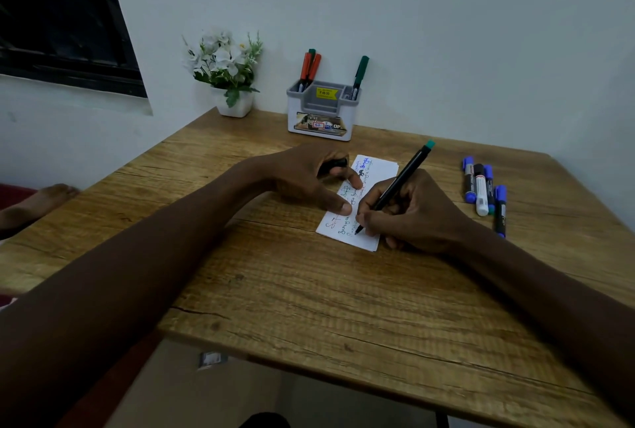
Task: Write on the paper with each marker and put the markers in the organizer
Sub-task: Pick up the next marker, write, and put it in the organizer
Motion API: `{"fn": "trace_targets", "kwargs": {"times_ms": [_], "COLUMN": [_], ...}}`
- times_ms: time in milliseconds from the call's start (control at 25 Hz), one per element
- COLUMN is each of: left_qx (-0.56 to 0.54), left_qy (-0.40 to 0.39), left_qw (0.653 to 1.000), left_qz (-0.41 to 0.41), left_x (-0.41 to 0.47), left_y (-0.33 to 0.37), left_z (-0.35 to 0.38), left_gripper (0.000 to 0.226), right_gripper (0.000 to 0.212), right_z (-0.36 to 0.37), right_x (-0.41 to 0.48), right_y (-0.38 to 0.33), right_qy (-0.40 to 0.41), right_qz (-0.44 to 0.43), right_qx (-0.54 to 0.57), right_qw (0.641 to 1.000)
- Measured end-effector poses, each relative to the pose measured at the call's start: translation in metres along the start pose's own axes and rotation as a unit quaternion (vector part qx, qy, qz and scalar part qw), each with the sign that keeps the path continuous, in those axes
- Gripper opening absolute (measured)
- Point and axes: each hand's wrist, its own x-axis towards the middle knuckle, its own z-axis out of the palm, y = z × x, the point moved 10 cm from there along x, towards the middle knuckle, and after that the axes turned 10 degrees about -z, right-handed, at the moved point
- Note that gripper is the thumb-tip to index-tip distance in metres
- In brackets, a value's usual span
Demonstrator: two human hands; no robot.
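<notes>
A white paper (378, 170) with coloured handwriting lies on the wooden table (309, 290). My right hand (412, 214) grips a thin black marker (402, 176) with a teal end, its tip on the paper's near part. My left hand (309, 176) presses thumb and forefinger on the paper's left edge and curls its other fingers round a black cap (335, 164). The grey-and-white organizer (323, 118) stands at the back, holding two orange markers (311, 66) and a green marker (360, 75). Several loose markers (484, 190), blue and black capped, lie to the right.
A white pot of artificial white flowers (226, 70) stands at the table's back left corner against the wall. A dark window (58, 15) is at the upper left. The table's near edge runs across the bottom.
</notes>
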Motion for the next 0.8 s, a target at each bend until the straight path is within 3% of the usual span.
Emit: {"fn": "trace_targets", "kwargs": {"times_ms": [800], "left_qx": [-0.020], "left_qy": [0.006], "left_qw": [1.000], "left_qz": [-0.001], "left_x": [0.0042], "left_y": [-0.0043], "left_z": [-0.0018], "left_gripper": [0.042], "right_gripper": [0.006], "right_z": [-0.0044], "right_x": [0.0014], "right_y": [0.0047], "right_qy": [0.007], "right_qz": [0.026], "right_qx": [0.004], "right_qw": [1.000]}}
